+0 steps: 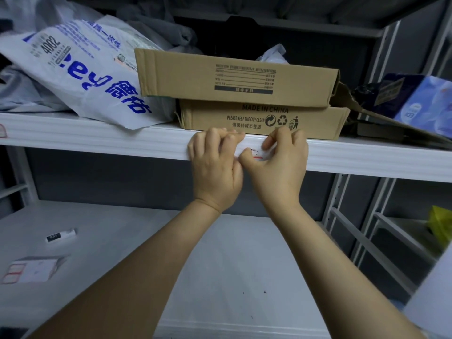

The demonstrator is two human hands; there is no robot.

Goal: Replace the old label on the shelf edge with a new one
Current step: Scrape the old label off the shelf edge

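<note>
A small white label [255, 154] with a red line and dark handwriting sits on the front edge of the white shelf [102, 139]. Both hands are on it, side by side. My left hand [215, 165] has its fingers curled over the shelf edge, its thumb at the label's left end. My right hand [281, 162] pinches the label between thumb and forefinger; most of the label is hidden beneath the fingers. Whether the label is stuck down or lifted I cannot tell.
Two stacked cardboard boxes [244, 94] stand just behind the hands, a white printed plastic bag [85, 72] to their left, a blue packet [420, 104] at right. On the lower shelf lie a marker [61, 235] and a pack of red-bordered labels [31, 269].
</note>
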